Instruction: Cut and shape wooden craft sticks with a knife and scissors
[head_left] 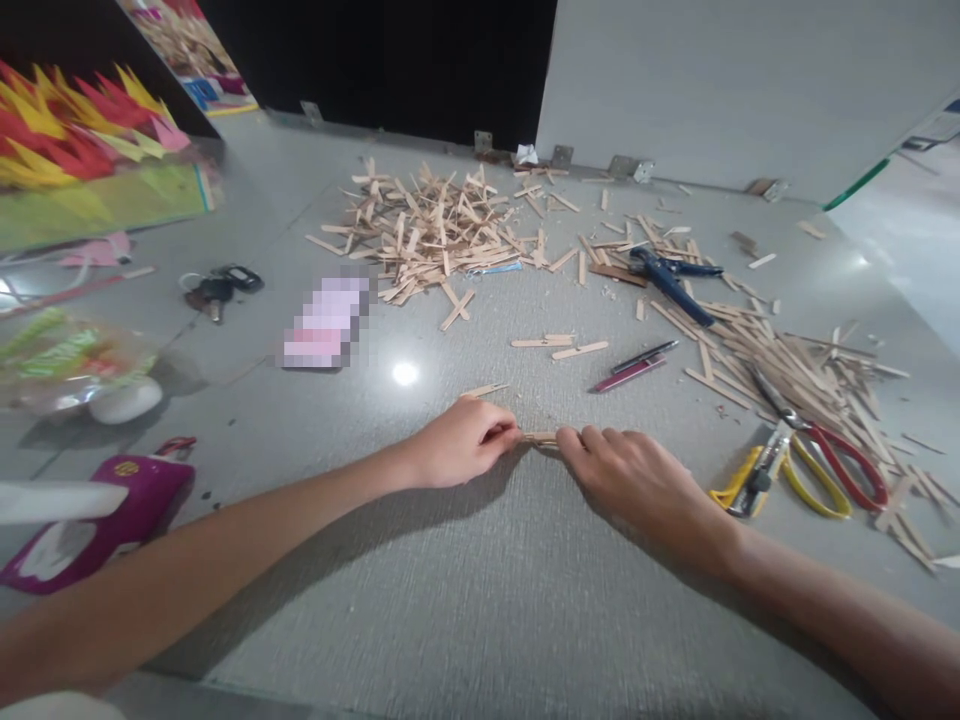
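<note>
Between my two hands, just above the grey table (450, 620), are short wooden craft sticks (541, 438). My left hand (466, 440) pinches their left end with thumb and fingertips. My right hand (622, 465) closes over the right end, its fingers curled and hiding that part. How many sticks are held I cannot make out. Just beyond my left hand lies a split stick (486, 388). A few loose craft sticks (579, 350) lie farther off, beside a black pen (645, 356) and a dark red pen (631, 373).
A heap of craft sticks (435, 225) lies at the back, more (810, 370) at right. Blue-handled pliers (675, 280), scissors (817, 440) and a yellow cutter (757, 470) lie right. Keys (217, 290), a pixelated pink item (326, 325) and a purple pouch (142, 490) are left.
</note>
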